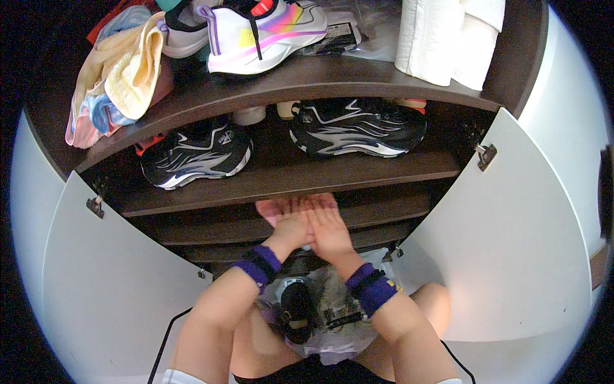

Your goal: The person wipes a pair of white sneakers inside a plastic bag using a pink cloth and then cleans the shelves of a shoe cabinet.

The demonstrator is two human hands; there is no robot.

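Observation:
A pink cloth [267, 207] lies under my hands at a lower dark wood shelf [383, 211] of the open cabinet. My left hand [290, 227] rests on the cloth with its fingers pointing into the cabinet. Beside it and touching it, my right hand [330, 231] presses on the same cloth with its palm down. Motion blurs the fingertips, and the shelf above is close to them. Purple bands circle both wrists.
Black-and-white sneakers [357, 129] fill parts of the shelf above. On the top are a white sneaker [268, 36], towels [129, 81] and white paper rolls [429, 43]. Open doors [499, 249] flank me. Between my legs sit a plastic bag [331, 343] and a dark shoe [296, 307].

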